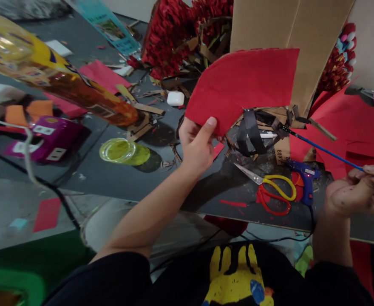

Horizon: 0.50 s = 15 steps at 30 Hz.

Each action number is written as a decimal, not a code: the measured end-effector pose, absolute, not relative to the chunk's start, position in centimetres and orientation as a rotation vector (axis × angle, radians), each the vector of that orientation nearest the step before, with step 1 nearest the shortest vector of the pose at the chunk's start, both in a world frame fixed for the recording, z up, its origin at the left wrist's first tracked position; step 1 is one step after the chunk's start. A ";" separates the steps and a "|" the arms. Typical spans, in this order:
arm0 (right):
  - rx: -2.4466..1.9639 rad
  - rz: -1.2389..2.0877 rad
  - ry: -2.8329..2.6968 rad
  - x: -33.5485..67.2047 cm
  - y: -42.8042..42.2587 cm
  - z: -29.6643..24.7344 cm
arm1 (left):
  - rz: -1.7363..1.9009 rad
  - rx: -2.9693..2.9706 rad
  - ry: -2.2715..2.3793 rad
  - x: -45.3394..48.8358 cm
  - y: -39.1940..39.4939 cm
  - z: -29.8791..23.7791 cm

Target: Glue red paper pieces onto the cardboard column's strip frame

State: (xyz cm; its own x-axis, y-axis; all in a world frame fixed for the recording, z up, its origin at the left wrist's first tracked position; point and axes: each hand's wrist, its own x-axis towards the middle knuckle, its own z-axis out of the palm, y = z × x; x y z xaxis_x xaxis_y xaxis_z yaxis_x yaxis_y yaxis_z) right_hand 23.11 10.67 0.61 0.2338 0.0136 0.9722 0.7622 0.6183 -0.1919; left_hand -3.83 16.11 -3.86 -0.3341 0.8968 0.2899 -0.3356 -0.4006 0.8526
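My left hand (197, 142) is closed on a curved red cardboard piece (242, 83), thumb on its face and fingers behind it. It is held up above the table. My right hand (361, 191), at the right edge, grips a thin blue paintbrush (329, 149). The brush's dark tip points left, close to the red piece's lower edge; whether they touch I cannot tell. Below the brush lie scissors (274, 191) with yellow and red handles and a blue glue gun (306, 180). A roll-like shape wrapped in dark strips (250, 134) lies just under the red piece.
A tilted-looking bottle of amber liquid (88, 91), a jar of yellow-green liquid (125, 151) and a purple power strip (48, 138) stand on the left. Red paper sheets (362, 123) lie at right. Behind are a cardboard panel (266, 25) and red ruffled paper (171, 34).
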 end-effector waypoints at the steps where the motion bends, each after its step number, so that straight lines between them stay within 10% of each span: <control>1: -0.760 -0.594 -1.254 23.1 10.7 0.7 | 1.851 0.960 0.880 -3.8 16.2 -3.7; 15: -0.777 -0.555 -1.199 24.3 9.9 0.1 | 1.930 1.232 0.957 -4.0 15.6 -4.1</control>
State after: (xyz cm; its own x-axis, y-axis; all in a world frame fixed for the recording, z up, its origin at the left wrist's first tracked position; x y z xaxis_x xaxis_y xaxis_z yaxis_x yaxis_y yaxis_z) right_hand 24.26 9.90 0.05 0.2854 0.0193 0.9582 0.7432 0.6268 -0.2340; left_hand -3.98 15.57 -4.14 -0.3487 0.8197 0.4545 -0.1340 -0.5235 0.8414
